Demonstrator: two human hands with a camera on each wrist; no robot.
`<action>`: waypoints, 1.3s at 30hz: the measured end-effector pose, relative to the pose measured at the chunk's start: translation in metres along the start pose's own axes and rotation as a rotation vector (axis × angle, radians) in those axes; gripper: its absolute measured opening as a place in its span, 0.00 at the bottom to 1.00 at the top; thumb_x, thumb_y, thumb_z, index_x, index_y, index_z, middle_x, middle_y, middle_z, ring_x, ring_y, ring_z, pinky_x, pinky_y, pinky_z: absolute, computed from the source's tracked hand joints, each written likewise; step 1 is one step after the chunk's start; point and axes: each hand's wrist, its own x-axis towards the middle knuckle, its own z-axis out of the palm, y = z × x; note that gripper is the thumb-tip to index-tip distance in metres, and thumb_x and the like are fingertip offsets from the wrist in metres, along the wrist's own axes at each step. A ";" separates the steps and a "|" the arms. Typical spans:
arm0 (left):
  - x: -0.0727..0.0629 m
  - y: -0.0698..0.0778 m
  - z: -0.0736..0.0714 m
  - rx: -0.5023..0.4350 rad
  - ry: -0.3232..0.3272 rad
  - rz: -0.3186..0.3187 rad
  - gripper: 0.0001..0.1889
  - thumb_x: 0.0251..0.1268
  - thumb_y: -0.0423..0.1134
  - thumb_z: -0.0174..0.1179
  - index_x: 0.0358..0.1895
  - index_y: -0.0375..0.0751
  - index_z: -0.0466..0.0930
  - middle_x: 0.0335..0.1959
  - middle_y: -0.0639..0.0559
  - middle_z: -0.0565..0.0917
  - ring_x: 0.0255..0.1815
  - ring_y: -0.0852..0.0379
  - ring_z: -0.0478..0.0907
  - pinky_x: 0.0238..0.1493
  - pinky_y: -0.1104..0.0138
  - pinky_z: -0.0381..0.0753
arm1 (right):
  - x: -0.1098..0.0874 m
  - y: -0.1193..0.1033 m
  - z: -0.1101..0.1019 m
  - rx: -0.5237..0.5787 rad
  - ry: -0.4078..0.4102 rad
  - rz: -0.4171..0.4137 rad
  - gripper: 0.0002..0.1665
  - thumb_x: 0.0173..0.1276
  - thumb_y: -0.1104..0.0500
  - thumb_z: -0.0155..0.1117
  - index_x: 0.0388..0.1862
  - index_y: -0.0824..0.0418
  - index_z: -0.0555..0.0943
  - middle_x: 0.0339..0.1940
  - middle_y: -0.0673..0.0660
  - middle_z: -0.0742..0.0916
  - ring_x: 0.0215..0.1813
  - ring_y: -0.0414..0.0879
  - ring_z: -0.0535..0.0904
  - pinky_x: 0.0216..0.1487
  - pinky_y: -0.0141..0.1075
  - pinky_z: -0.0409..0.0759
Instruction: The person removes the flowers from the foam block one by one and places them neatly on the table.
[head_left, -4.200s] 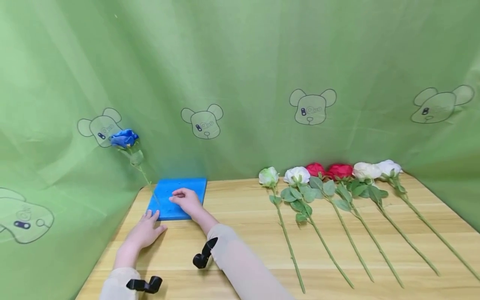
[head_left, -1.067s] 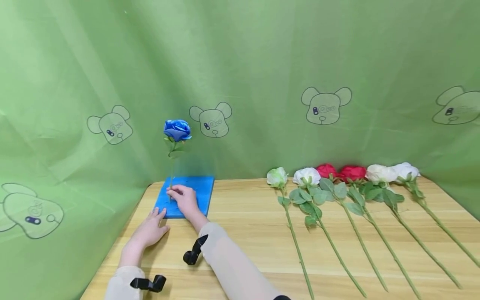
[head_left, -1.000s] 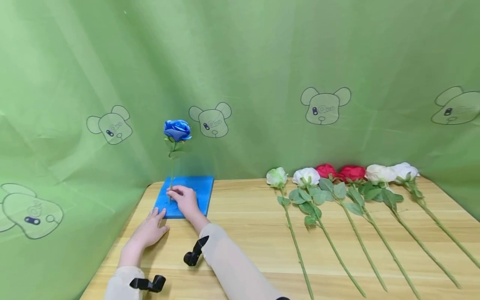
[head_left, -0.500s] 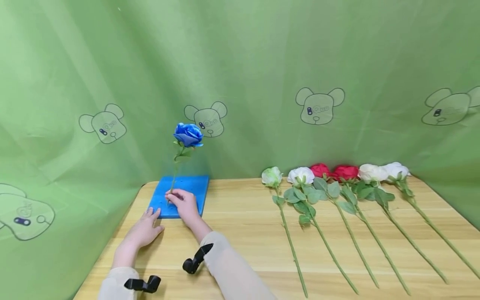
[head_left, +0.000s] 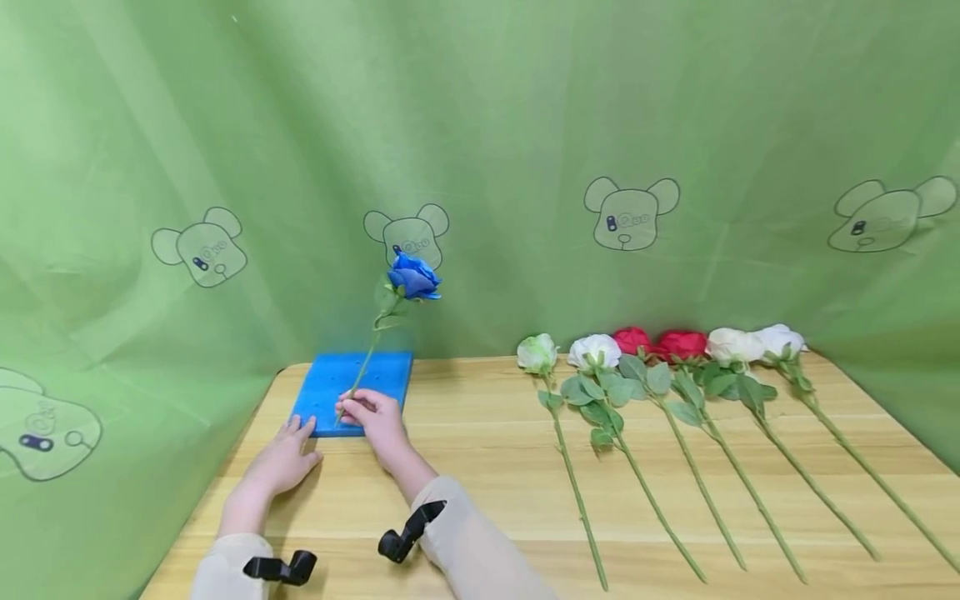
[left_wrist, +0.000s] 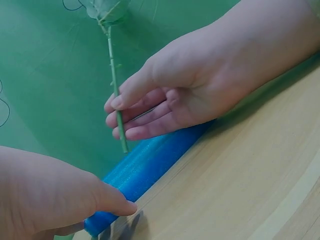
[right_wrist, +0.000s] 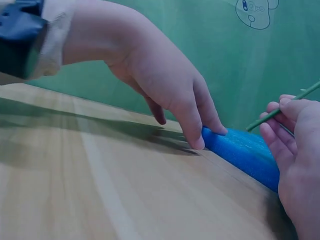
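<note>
The blue rose (head_left: 414, 277) is in my right hand (head_left: 384, 429), its green stem (left_wrist: 113, 65) pinched near the lower end between thumb and fingers. It leans to the right, flower up. In the left wrist view the cut end of the stem shows below the fingers, over the near part of a blue foam board (head_left: 322, 379). Small holes dot the board's top. My left hand (head_left: 279, 460) rests at the board's near left corner, fingers spread, fingertips on its edge; the right wrist view shows these fingers (right_wrist: 192, 127) pressing there.
Several roses lie side by side on the wooden table (head_left: 465, 467) to the right: a green-white rose (head_left: 537, 353), white ones and red ones (head_left: 681, 343), stems toward me. A green curtain (head_left: 495, 117) with bear-head drawings hangs behind and at the sides.
Earlier the blue rose leaned left over the board, my right hand apart from it. My right hand then gripped the stem, and has since drawn it toward the near edge, tilting the flower right.
</note>
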 end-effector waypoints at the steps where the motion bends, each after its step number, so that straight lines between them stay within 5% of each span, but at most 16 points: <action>1: 0.000 0.001 0.000 0.001 -0.001 0.001 0.34 0.70 0.42 0.54 0.72 0.27 0.57 0.73 0.20 0.50 0.74 0.23 0.47 0.71 0.35 0.55 | -0.002 -0.001 -0.001 0.010 -0.002 0.006 0.13 0.68 0.64 0.62 0.46 0.73 0.83 0.44 0.67 0.89 0.43 0.42 0.87 0.47 0.34 0.86; 10: -0.001 0.000 -0.002 -0.009 -0.014 0.003 0.34 0.71 0.42 0.53 0.73 0.27 0.55 0.73 0.20 0.47 0.74 0.23 0.45 0.72 0.35 0.52 | -0.026 -0.010 -0.015 0.063 0.020 0.073 0.12 0.68 0.66 0.62 0.46 0.74 0.81 0.43 0.66 0.89 0.39 0.39 0.87 0.47 0.34 0.87; 22: -0.004 -0.002 -0.002 -0.015 -0.011 0.020 0.34 0.71 0.41 0.53 0.73 0.26 0.54 0.73 0.19 0.48 0.74 0.22 0.45 0.71 0.34 0.53 | -0.060 -0.027 -0.033 0.017 -0.001 0.088 0.13 0.68 0.67 0.62 0.46 0.76 0.81 0.44 0.71 0.87 0.43 0.46 0.88 0.50 0.41 0.86; 39: -0.004 0.000 -0.001 -0.017 -0.013 0.027 0.34 0.71 0.42 0.53 0.73 0.26 0.54 0.73 0.19 0.47 0.74 0.22 0.45 0.71 0.34 0.52 | -0.105 -0.051 -0.072 -0.024 0.043 0.160 0.16 0.68 0.66 0.61 0.49 0.79 0.78 0.42 0.70 0.88 0.37 0.40 0.86 0.46 0.36 0.87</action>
